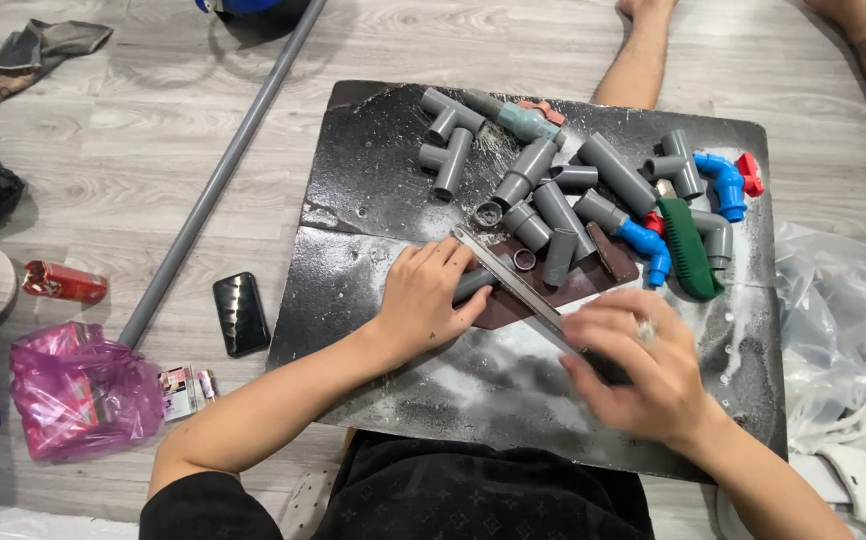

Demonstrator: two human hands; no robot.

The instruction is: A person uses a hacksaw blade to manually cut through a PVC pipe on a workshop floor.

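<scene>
On the black board, hands saw grey pipe.

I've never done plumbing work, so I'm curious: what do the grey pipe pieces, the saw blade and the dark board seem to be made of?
The grey pipe pieces look like matte moulded plastic: uniform dull grey, thick socket ends. The saw blade, which the right hand grips while the left hand pins a pipe, looks like bare metal, thin and shiny. The dark board is glossy black, dusted white; material unclear.
</scene>
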